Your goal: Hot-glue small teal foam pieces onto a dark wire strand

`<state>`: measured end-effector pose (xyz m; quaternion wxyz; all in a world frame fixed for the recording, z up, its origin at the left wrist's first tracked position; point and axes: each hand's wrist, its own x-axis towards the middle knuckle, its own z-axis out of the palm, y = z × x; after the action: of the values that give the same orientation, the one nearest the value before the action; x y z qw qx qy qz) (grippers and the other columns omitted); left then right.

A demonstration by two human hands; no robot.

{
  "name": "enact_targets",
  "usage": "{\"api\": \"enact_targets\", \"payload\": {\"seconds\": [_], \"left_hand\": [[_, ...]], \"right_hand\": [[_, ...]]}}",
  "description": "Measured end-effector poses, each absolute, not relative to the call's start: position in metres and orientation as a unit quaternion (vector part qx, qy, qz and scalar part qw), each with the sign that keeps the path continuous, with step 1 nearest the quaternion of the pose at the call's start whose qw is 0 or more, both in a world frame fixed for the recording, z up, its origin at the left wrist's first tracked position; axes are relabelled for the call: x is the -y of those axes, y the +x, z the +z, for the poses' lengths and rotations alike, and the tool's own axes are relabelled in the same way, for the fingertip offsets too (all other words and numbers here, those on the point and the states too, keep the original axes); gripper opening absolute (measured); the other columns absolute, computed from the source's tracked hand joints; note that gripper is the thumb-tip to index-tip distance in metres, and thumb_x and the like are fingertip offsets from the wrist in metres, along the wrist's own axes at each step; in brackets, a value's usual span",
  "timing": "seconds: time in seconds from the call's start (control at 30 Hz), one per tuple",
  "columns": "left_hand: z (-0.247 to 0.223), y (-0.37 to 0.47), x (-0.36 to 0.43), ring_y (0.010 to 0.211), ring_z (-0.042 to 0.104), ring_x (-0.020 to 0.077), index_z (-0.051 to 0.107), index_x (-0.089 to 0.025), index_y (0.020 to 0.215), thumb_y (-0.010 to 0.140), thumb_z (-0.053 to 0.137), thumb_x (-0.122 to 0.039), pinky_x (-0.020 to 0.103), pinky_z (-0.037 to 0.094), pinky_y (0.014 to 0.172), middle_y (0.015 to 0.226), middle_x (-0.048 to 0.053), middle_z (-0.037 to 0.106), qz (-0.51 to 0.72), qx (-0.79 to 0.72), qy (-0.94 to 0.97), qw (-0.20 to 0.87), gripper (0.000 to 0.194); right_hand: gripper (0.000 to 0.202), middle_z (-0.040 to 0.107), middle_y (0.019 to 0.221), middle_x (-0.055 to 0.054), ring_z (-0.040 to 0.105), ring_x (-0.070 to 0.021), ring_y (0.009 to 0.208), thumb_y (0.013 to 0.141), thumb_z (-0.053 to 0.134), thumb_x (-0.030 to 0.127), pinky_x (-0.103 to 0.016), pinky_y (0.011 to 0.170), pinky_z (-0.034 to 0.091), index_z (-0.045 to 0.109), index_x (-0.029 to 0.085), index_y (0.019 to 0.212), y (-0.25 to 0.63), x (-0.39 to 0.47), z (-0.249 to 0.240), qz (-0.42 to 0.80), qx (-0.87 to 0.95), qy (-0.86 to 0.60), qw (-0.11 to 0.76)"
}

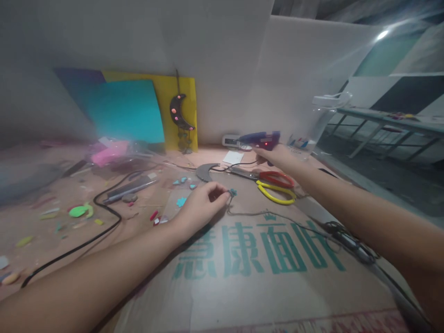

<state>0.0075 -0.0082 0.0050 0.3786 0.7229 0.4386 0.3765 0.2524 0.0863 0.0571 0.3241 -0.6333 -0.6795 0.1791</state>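
My left hand [208, 201] pinches a small teal flower-shaped piece [233, 192] between thumb and forefinger. A thin cord [263, 213] trails from that piece to the right across the board. At the back of the table, my right hand [272, 155] is closed around a blue hot glue gun [255, 138] with a small red light lit. Its grip is partly hidden by my fingers. Between my hands lie a grey crescent [205, 172] and scissors [276, 190] with red and yellow handles. A teal cut-out [181, 202] lies left of my left hand.
Yellow card [189, 138] leans on the back wall, with a dark crescent ornament [177, 113] hanging before it and a turquoise sheet [128, 111] beside it. A black cable [111, 210] winds across the scrap-strewn left side. Coiled cord [347, 240] lies under my right forearm.
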Motion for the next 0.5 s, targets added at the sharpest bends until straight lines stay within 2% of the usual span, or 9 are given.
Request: {"api": "enact_targets", "payload": {"seconds": [0.1,0.17,0.3,0.4,0.5], "left_hand": [[0.005,0.007,0.009,0.073,0.06,0.0142,0.06,-0.016,0.081,0.085,0.055,-0.029,0.024,0.043,0.067,0.078,0.001,0.066,0.385,-0.429,0.731,0.366,0.015],[0.004,0.007,0.008,0.074,0.06,0.0142,0.061,-0.016,0.083,0.085,0.055,-0.029,0.024,0.044,0.069,0.08,0.001,0.066,0.395,-0.425,0.732,0.357,0.014],[0.004,0.006,0.006,0.076,0.06,0.0144,0.062,-0.016,0.084,0.086,0.056,-0.028,0.025,0.044,0.071,0.082,0.001,0.067,0.399,-0.435,0.729,0.346,0.013],[0.005,0.005,0.006,0.076,0.06,0.0147,0.062,-0.016,0.083,0.085,0.056,-0.028,0.025,0.044,0.071,0.081,0.001,0.066,0.397,-0.443,0.725,0.348,0.014],[0.008,0.005,0.008,0.075,0.06,0.0147,0.062,-0.016,0.082,0.085,0.057,-0.028,0.025,0.044,0.07,0.079,0.001,0.066,0.4,-0.455,0.72,0.339,0.013]], "right_hand": [[0.029,0.074,0.091,-0.009,0.071,-0.0203,0.083,0.088,0.055,0.043,-0.027,0.067,0.054,0.068,0.018,0.094,0.248,-0.051,0.055,0.226,0.692,-0.586,0.357],[0.024,0.074,0.093,-0.007,0.07,-0.0212,0.089,0.087,0.058,0.039,-0.031,0.076,0.055,0.068,0.021,0.098,0.245,-0.027,0.05,0.206,0.707,-0.561,0.378],[0.018,0.073,0.094,-0.003,0.069,-0.0221,0.089,0.087,0.057,0.038,-0.038,0.086,0.054,0.069,0.025,0.091,0.244,0.009,0.036,0.175,0.735,-0.528,0.389],[0.016,0.071,0.08,-0.002,0.068,-0.0234,0.079,0.083,0.06,0.04,-0.04,0.08,0.055,0.067,0.026,0.078,0.246,0.018,0.025,0.133,0.741,-0.545,0.369],[0.015,0.069,0.079,-0.003,0.067,-0.0239,0.076,0.079,0.065,0.041,-0.039,0.073,0.055,0.063,0.026,0.077,0.247,0.021,0.017,0.148,0.756,-0.516,0.374]]}}
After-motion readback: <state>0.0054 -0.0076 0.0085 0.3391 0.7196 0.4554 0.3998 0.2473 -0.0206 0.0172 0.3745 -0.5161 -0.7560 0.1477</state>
